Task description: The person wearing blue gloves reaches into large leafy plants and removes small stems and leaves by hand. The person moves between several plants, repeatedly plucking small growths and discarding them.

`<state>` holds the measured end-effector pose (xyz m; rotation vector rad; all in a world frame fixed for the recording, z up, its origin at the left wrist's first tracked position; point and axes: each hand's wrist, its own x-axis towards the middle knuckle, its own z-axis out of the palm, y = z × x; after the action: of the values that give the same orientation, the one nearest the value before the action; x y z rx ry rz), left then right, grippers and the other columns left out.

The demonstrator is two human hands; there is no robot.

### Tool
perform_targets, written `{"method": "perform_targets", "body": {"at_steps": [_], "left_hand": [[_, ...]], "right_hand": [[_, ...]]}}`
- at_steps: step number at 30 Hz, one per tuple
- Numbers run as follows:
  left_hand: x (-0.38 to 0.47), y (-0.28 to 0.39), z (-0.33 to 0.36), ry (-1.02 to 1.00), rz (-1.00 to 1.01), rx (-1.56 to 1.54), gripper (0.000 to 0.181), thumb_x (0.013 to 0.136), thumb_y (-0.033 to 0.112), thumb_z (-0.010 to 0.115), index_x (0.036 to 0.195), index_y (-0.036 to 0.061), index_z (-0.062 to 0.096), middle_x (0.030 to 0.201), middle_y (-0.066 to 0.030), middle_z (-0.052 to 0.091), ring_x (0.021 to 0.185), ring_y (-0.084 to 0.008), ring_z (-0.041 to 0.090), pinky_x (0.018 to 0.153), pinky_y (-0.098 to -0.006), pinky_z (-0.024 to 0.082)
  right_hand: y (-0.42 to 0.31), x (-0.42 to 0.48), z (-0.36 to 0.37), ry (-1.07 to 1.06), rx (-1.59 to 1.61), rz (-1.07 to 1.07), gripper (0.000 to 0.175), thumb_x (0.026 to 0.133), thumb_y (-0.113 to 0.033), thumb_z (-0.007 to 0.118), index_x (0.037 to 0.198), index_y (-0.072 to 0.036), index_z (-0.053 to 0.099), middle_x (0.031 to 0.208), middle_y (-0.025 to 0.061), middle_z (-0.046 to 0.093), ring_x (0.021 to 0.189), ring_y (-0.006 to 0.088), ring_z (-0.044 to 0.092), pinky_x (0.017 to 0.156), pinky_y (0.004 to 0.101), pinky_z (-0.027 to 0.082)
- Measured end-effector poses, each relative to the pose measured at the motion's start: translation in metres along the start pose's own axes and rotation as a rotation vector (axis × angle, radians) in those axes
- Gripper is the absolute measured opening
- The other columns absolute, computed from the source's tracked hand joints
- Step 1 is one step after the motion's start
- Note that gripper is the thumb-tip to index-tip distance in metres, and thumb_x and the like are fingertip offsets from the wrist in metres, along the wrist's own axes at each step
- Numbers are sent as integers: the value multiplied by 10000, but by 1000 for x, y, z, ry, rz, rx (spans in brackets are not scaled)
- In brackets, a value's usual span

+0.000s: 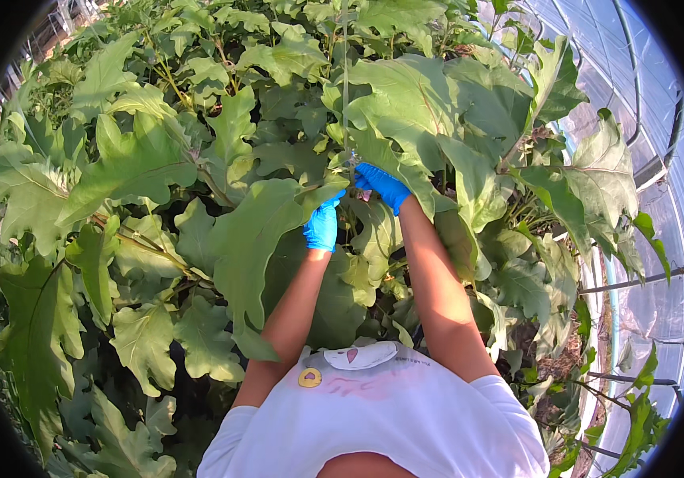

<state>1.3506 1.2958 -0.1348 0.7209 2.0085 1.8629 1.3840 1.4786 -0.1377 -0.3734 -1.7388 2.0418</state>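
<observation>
My left hand [321, 226], in a blue disposable glove, reaches into the foliage of an eggplant plant. A broad lobed leaf [258, 239] covers part of it, and its fingertips are mostly hidden. Across from it, my right hand [382, 184], gloved the same way, has its fingers curled beside the plant's stem top. A large leaf [399, 155] overhangs that hand. Just under its fingers shows a small pinkish-purple flower [365, 195]. A thin vertical string [345, 89] comes down to the spot between both hands. Whether either hand grips the stem or string cannot be made out.
Dense eggplant leaves [139, 155] surround both forearms. On the right runs a clear plastic greenhouse wall [653, 227] with metal hoops [632, 60] and a horizontal bar [635, 281]. Several leafy stems [635, 418] lean towards that wall. A pale blue pipe [613, 293] follows its foot.
</observation>
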Motion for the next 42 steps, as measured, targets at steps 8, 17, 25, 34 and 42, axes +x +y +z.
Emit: {"method": "perform_targets", "body": {"at_steps": [8, 17, 25, 34, 42], "left_hand": [[-16, -9, 32, 158, 222, -304, 285, 906, 10, 460, 1172, -20, 560, 1096, -87, 625, 1000, -168, 581, 873, -291, 467], [-33, -28, 22, -28, 88, -409, 237, 851, 32, 582, 1083, -12, 604, 1010, -76, 620, 885, -134, 581, 797, -265, 470], [-37, -27, 6, -116, 23, -408, 206, 847, 55, 593, 1044, -2, 617, 931, -68, 615, 813, -126, 573, 739, -259, 459], [-23, -25, -6, -193, 3, -424, 175, 842, 79, 605, 1000, 9, 633, 841, -58, 608, 732, -117, 563, 674, -253, 448], [-7, -22, -7, -252, -3, -433, 151, 838, 101, 616, 961, 20, 646, 762, -49, 602, 660, -108, 554, 616, -248, 437]], "right_hand": [[-97, -46, 14, -215, 46, 18, 382, 914, -371, 491, 979, -10, 599, 769, 34, 576, 701, 135, 535, 692, 240, 454], [-129, -37, 24, -331, -80, 112, 329, 902, -324, 522, 988, -17, 601, 757, 31, 567, 684, 124, 529, 681, 234, 458], [-101, -35, 6, -266, -298, 234, 285, 891, -282, 549, 995, -23, 603, 747, 29, 558, 670, 115, 524, 672, 228, 461], [-65, -60, -5, -151, -466, 417, 232, 875, -200, 575, 1024, -23, 598, 782, 29, 553, 678, 110, 524, 675, 229, 464], [-167, -40, 54, -303, 607, 205, 264, 850, -19, 584, 1113, -4, 570, 956, 38, 560, 761, 122, 540, 722, 253, 464]]}}
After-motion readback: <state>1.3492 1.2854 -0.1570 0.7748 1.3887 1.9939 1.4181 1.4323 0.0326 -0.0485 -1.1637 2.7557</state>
